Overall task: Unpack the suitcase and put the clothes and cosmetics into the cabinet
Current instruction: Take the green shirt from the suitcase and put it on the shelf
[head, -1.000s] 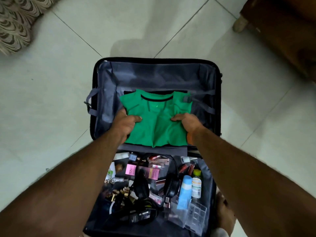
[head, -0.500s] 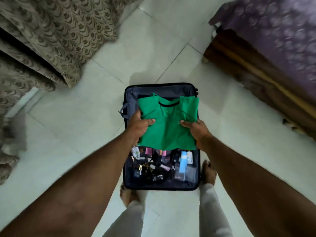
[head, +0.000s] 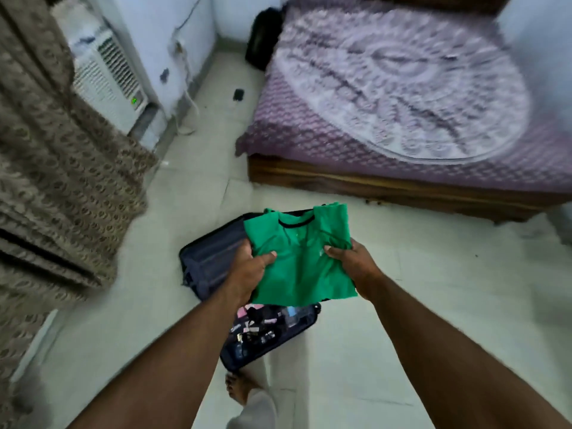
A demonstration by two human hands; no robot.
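Green shirt (head: 298,261), folded, has risen clear of the open suitcase (head: 210,261); left hand (head: 250,267) and right hand (head: 356,264) pinch its sides, seemingly bound for the unseen cabinet.

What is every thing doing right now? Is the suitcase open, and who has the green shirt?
Green shirt: folded, held up above the suitcase by both hands.
Left hand: grips the shirt's left edge.
Right hand: grips the shirt's right edge.
Suitcase: lying open on the floor.
Cosmetics: loose in the suitcase's near half.
Bed: covered with a purple patterned sheet.
Air cooler: green light lit.
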